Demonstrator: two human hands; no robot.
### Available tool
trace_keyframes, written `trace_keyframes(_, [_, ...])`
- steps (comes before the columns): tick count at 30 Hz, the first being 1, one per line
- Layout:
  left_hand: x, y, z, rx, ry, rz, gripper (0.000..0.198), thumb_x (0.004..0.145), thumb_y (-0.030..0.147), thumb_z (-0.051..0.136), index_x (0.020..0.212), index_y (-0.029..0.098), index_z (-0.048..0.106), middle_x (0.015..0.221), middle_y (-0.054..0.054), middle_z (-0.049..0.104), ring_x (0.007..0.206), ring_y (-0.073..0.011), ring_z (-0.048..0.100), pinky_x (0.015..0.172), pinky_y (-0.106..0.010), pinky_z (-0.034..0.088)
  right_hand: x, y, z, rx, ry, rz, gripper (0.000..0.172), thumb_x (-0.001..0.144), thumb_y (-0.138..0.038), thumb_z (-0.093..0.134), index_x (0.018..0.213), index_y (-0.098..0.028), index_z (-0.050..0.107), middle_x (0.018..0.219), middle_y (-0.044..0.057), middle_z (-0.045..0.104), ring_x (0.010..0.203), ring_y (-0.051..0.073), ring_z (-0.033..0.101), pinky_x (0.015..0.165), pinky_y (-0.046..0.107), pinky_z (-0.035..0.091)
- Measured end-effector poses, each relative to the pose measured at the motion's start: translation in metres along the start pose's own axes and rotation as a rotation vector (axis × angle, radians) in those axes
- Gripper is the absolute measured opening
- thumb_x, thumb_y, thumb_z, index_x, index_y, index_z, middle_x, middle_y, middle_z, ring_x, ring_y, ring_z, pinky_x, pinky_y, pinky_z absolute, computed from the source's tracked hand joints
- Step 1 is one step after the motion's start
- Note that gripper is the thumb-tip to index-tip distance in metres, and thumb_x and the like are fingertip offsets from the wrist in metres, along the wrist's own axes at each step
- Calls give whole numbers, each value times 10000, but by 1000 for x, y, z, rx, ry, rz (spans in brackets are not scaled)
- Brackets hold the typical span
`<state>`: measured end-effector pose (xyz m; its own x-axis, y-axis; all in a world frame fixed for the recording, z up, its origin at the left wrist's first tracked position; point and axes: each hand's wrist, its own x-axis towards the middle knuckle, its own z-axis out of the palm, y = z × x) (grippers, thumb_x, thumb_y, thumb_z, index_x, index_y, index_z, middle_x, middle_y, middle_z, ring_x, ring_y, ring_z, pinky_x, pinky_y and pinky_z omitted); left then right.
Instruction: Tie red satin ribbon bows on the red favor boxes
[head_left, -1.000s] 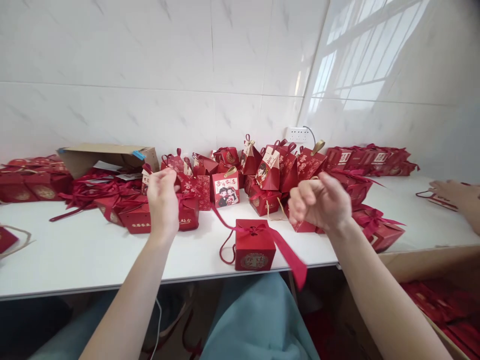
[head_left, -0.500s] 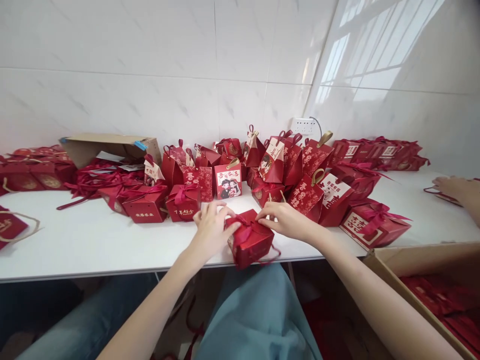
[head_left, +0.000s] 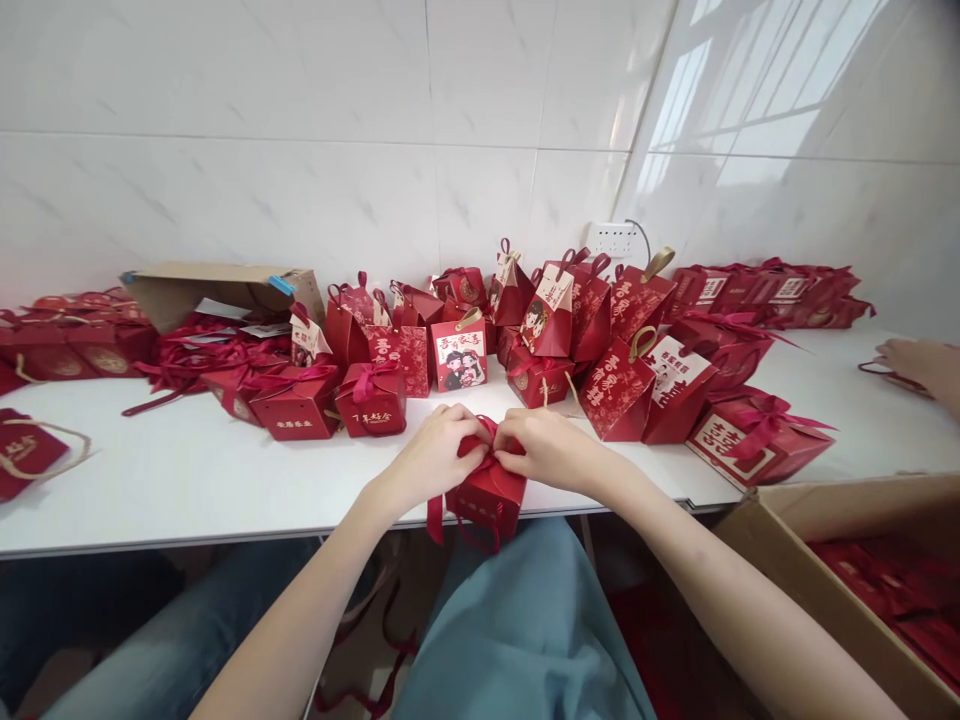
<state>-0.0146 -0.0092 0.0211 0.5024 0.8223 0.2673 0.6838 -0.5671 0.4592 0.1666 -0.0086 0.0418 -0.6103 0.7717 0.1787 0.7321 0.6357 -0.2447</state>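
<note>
At the table's front edge sits a small red gift box [head_left: 491, 497], its ribbon [head_left: 435, 519] hanging down in front. My left hand [head_left: 442, 447] is at the upper left of the box, fingers pinched on the ribbon at the top. From the other side my right hand [head_left: 541, 447] pinches the ribbon too, its fingertips close to those of the left. The knot itself is mostly hidden by my fingers. Just behind, to the left, stands a red box with a bow [head_left: 371, 398].
Several red gift boxes [head_left: 619, 388] stand along the back of the white table [head_left: 225, 500]. A cardboard carton [head_left: 225, 275] with ribbons lies at back left. Another carton [head_left: 780, 500] holds folded red pieces at lower right. Another person's hand [head_left: 919, 362] rests at far right.
Both hands have come together over the top of the box, and the fingers now pinch the ribbon. The box has turned and shifted slightly left.
</note>
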Motion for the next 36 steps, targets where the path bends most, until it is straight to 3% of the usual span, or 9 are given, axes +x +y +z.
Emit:
trace_keyframes(3, [2, -3, -3, -10, -31, 20, 167, 797, 181, 495, 822, 214, 657, 916, -31, 574, 934, -208, 516, 854, -355, 425, 3, 1, 5, 24, 7, -25, 73, 736, -113, 567, 696, -154, 613, 714, 23, 594, 602, 123, 488, 576, 253, 329])
trace_keyframes(7, [4, -3, -3, -75, -36, 43, 153, 785, 194, 525, 777, 225, 675, 862, -19, 592, 873, -187, 533, 817, -331, 428, 2, 12, 18, 182, 129, -86, 93, 712, -73, 566, 700, -164, 548, 679, -12, 527, 561, 95, 441, 572, 232, 342])
trace_keyframes(13, [1, 2, 8, -257, 86, -57, 55, 748, 174, 535, 701, 183, 561, 831, -12, 559, 830, -168, 539, 797, -314, 428, -7, 22, 29, 401, 279, -118, 127, 718, -79, 520, 680, -191, 474, 674, -21, 494, 596, 107, 454, 578, 229, 378])
trace_keyframes(17, [-1, 1, 15, -313, 152, -81, 43, 770, 187, 494, 729, 183, 510, 841, -10, 530, 800, -154, 521, 776, -309, 429, -9, 19, 26, 415, 272, -120, 94, 721, -100, 513, 727, -194, 500, 712, -10, 507, 609, 112, 468, 587, 240, 392])
trace_keyframes(21, [-3, 0, 15, -298, 146, -61, 44, 777, 187, 481, 733, 188, 487, 847, -14, 517, 822, -163, 513, 796, -322, 421, -8, 16, 24, 369, 254, -106, 66, 735, -125, 526, 728, -189, 516, 711, -3, 518, 625, 122, 468, 616, 261, 390])
trace_keyframes(27, [-4, 3, 14, -317, 143, -102, 48, 789, 192, 465, 742, 192, 470, 849, -11, 509, 821, -159, 514, 802, -314, 417, -8, 19, 22, 583, 181, -46, 99, 736, -103, 481, 728, -186, 535, 738, -10, 538, 604, 104, 472, 585, 236, 396])
trace_keyframes(31, [-4, 3, 16, -336, 165, -116, 51, 794, 192, 454, 744, 192, 465, 816, -5, 515, 796, -156, 511, 790, -311, 416, -9, 14, 21, 447, 195, -77, 37, 736, -141, 568, 732, -178, 571, 737, -2, 545, 624, 113, 487, 620, 249, 403])
trace_keyframes(36, [-6, 1, 17, -340, 179, -122, 53, 797, 191, 449, 746, 193, 460, 814, 0, 518, 790, -151, 512, 783, -305, 416, -6, 8, 25, 355, 253, -73, 78, 756, -125, 559, 706, -184, 544, 700, -5, 546, 620, 117, 494, 620, 249, 401])
